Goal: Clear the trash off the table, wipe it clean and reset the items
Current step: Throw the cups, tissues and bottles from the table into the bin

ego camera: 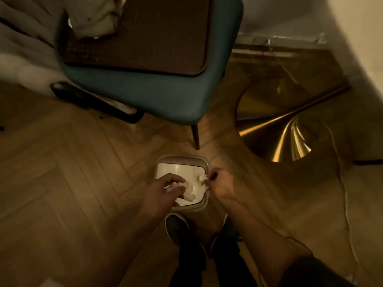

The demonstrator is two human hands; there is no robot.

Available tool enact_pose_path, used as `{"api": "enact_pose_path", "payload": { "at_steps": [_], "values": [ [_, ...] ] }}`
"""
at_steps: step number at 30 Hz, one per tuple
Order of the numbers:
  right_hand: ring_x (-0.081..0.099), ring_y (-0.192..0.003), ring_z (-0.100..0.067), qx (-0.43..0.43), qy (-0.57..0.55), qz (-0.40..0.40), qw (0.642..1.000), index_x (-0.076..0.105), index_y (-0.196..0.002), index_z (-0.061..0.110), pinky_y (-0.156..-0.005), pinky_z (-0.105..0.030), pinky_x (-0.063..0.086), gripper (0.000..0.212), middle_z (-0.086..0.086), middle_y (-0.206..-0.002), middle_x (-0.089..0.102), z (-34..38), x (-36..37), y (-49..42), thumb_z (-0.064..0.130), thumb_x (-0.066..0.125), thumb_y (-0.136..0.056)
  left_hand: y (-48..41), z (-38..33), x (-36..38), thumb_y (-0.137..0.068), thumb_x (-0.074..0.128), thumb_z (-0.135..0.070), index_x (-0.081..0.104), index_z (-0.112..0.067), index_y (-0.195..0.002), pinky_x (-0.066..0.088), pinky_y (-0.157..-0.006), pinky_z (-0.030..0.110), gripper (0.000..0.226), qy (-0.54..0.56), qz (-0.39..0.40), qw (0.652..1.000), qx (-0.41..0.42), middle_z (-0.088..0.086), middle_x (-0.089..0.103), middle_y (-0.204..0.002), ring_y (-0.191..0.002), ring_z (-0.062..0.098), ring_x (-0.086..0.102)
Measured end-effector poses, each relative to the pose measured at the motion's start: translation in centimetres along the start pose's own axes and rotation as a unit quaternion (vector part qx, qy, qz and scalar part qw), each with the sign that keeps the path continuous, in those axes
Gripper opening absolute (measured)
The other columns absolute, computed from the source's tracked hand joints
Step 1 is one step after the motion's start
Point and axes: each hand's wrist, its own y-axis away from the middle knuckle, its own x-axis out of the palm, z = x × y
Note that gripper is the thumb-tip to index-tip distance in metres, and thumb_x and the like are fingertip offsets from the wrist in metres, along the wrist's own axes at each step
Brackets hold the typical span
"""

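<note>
A small white trash bin (pixel 182 157) stands on the wooden floor just ahead of my feet. My left hand (pixel 160 192) hovers over its left side, fingers curled around crumpled white tissue (pixel 189 193), part of which hangs below the hand into the bin. My right hand (pixel 220 183) is at the bin's right rim, pinching another small wad of white paper (pixel 203 179) between thumb and fingers. The frame is dim and blurred, and the table top itself is out of sight.
A teal chair (pixel 145 88) with a dark brown seat pad and a pale cloth (pixel 95 19) stands right behind the bin, one leg close to its rim. A brass cone table base (pixel 286 129) sits to the right, with a thin cable along the floor.
</note>
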Motion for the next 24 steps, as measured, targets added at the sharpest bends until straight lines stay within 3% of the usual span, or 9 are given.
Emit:
{"api": "enact_pose_path", "payload": {
  "at_steps": [2,5,7,10,12,15,19,21,24],
  "values": [
    [0.064,-0.082,-0.017,0.011,-0.01,0.006,1.0,0.07,-0.093,0.016,-0.072,-0.029,0.052,0.013,-0.004,-0.09,0.07,-1.0,2.0,-2.0,0.015,0.073,-0.08,-0.9,1.5,0.5,-0.086,0.067,-0.009,0.071,-0.019,-0.091,0.059,-0.063,0.033,0.012,-0.018,0.019,1.0,0.008,-0.004,0.07,-0.088,-0.076,0.012,0.068],
    [0.069,-0.093,-0.023,0.032,-0.033,0.075,0.996,0.065,-0.113,0.031,-0.079,-0.044,0.059,0.043,-0.002,-0.102,0.071,-4.5,5.0,-5.5,0.035,0.07,-0.071,-2.0,3.5,0.9,-0.083,0.07,-0.019,0.07,-0.033,-0.085,0.057,-0.074,0.037,0.014,-0.058,0.034,0.998,0.015,-0.02,0.069,-0.083,-0.086,0.014,0.066],
    [0.07,-0.089,-0.023,0.035,-0.053,0.108,0.992,0.062,-0.109,0.042,-0.077,-0.047,0.06,0.035,0.0,-0.099,0.07,-4.3,5.1,-4.5,0.034,0.064,-0.075,-2.5,4.5,1.2,-0.084,0.07,-0.019,0.068,-0.034,-0.086,0.056,-0.076,0.033,0.016,-0.079,0.035,0.996,0.008,-0.018,0.067,-0.091,-0.09,0.011,0.064],
    [0.07,-0.072,-0.016,0.064,-0.164,0.112,0.978,0.065,-0.113,0.021,-0.069,-0.039,0.061,0.021,-0.002,-0.093,0.07,-0.9,3.0,-0.3,0.015,0.055,-0.095,-3.2,4.9,2.3,-0.086,0.068,-0.016,0.066,-0.026,-0.096,0.043,-0.07,0.007,0.014,-0.121,0.031,0.992,0.022,-0.011,0.064,-0.098,-0.093,0.004,0.056],
    [0.07,-0.07,-0.02,0.086,-0.268,0.155,0.947,0.067,-0.115,0.009,-0.064,-0.035,0.058,0.022,-0.013,-0.093,0.072,-0.1,2.2,1.5,0.016,0.055,-0.097,-3.8,4.9,3.0,-0.087,0.067,-0.016,0.065,-0.021,-0.103,0.037,-0.069,0.008,0.017,-0.148,0.019,0.988,0.031,-0.006,0.063,-0.103,-0.095,0.007,0.054],
    [0.071,-0.077,-0.026,0.067,-0.29,0.2,0.934,0.067,-0.115,0.009,-0.066,-0.036,0.056,0.024,-0.016,-0.096,0.073,-0.2,1.4,2.7,0.019,0.061,-0.094,-4.7,4.8,3.7,-0.087,0.067,-0.015,0.063,-0.017,-0.11,0.038,-0.081,0.019,0.024,-0.164,0.022,0.986,0.035,0.0,0.064,-0.108,-0.1,0.014,0.057],
    [0.068,-0.064,-0.016,0.053,-0.278,0.138,0.949,0.067,-0.106,-0.001,-0.056,-0.025,0.055,0.019,-0.017,-0.087,0.07,-0.7,0.9,2.4,0.006,0.067,-0.088,-5.1,4.9,3.8,-0.082,0.07,-0.009,0.053,-0.016,-0.13,0.039,-0.097,0.023,0.051,-0.145,0.056,0.988,0.008,0.003,0.057,-0.127,-0.118,0.018,0.053],
    [0.066,-0.061,-0.014,0.052,-0.227,0.077,0.969,0.068,-0.095,0.004,-0.055,-0.022,0.054,0.011,-0.016,-0.087,0.071,-1.3,0.9,1.5,0.007,0.071,-0.085,-5.1,5.1,3.7,-0.081,0.071,-0.008,0.05,-0.019,-0.135,0.041,-0.103,0.031,0.059,-0.144,0.065,0.987,0.009,0.001,0.053,-0.132,-0.119,0.019,0.052],
    [0.068,-0.069,-0.015,0.054,-0.134,-0.003,0.99,0.068,-0.086,0.015,-0.062,-0.027,0.057,0.009,-0.008,-0.086,0.071,-2.5,1.9,-0.1,0.011,0.075,-0.082,-4.8,5.3,3.2,-0.084,0.069,-0.008,0.051,-0.022,-0.134,0.048,-0.093,0.029,0.055,-0.13,0.051,0.99,0.024,-0.003,0.053,-0.131,-0.11,0.015,0.057]
  ]
}}
